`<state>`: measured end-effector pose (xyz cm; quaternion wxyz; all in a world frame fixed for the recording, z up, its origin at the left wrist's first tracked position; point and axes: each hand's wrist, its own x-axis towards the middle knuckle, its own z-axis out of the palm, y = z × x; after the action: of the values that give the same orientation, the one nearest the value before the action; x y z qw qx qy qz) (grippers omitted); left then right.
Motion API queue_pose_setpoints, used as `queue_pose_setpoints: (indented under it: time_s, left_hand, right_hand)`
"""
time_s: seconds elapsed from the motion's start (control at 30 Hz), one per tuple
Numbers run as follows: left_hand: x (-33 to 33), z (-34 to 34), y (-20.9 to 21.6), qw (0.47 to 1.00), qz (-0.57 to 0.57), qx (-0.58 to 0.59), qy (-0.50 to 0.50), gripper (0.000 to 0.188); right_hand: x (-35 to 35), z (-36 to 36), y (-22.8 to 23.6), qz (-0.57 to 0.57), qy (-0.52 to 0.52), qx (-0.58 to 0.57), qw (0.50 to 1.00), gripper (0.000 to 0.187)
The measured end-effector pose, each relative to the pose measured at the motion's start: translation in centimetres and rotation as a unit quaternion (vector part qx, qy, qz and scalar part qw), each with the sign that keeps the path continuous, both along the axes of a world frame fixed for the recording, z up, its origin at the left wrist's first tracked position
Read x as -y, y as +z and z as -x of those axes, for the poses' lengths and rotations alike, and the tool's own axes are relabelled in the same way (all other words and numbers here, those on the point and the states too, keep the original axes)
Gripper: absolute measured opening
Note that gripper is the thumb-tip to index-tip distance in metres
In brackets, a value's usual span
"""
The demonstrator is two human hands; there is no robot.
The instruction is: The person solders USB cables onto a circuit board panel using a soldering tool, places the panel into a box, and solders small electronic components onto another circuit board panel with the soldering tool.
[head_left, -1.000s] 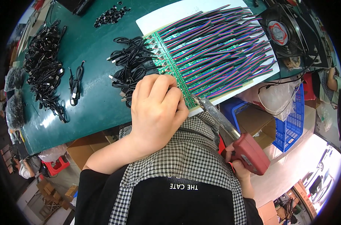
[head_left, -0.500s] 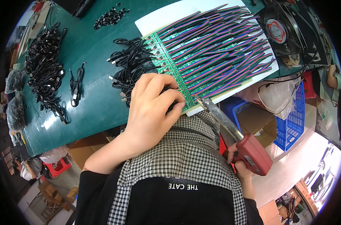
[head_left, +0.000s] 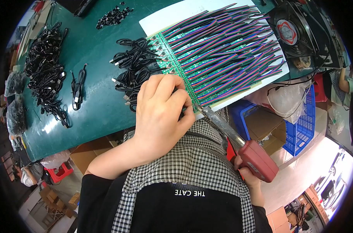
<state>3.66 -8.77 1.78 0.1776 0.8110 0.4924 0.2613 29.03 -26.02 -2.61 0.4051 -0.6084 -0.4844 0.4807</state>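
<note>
My left hand (head_left: pixel 161 110) is closed in a pinch at the near edge of a panel of green circuit boards (head_left: pixel 176 64). Dark cable shows between its fingers; the pinched end itself is hidden. My right hand (head_left: pixel 247 173) is wrapped round the red handle of a soldering gun (head_left: pixel 258 161). The gun's metal tip reaches the panel's near corner, just right of my left fingertips. Rows of black, red, green and blue wires (head_left: pixel 227 54) run rightward from the panel. Coiled black USB cables (head_left: pixel 134 54) lie along its left side, several joined to it.
A white sheet (head_left: pixel 157 21) lies under the panel on the green table (head_left: pixel 99 50). Left are a single USB cable (head_left: pixel 78 87) and a large cable pile (head_left: pixel 46 73). Small black parts (head_left: pixel 114 17) lie at the back. A fan (head_left: pixel 287 33) stands right, above a blue crate (head_left: pixel 300 124).
The soldering gun has moved slightly left, its tip coming closer to my left fingers. My left hand has shifted a little to the right along the panel edge.
</note>
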Motion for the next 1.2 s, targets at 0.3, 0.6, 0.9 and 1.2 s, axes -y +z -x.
queue_pose_setpoints:
  time_s: [0.3, 0.6, 0.9, 1.2]
  left_hand:
    - [-0.3, 0.0, 0.5, 1.0, 0.011, -0.011, -0.017, 0.016]
    - [-0.3, 0.1, 0.7, 1.0, 0.009, -0.022, -0.019, 0.014]
    - [-0.5, 1.9, 1.6, 0.997, 0.015, 0.011, -0.081, 0.013]
    - [-6.4, 17.0, -1.0, 0.928, 0.043, -0.145, 0.341, 0.022]
  right_hand:
    - [-0.9, 0.3, 1.0, -0.002, 0.01, 0.001, 1.0, 0.07]
    - [-2.3, 2.2, 3.2, 0.057, -0.089, -0.258, 0.96, 0.047]
    - [-2.9, 2.7, 2.9, -0.029, -0.139, -0.101, 0.985, 0.065]
    - [-2.9, 2.7, 3.2, -0.044, -0.131, -0.144, 0.98, 0.045]
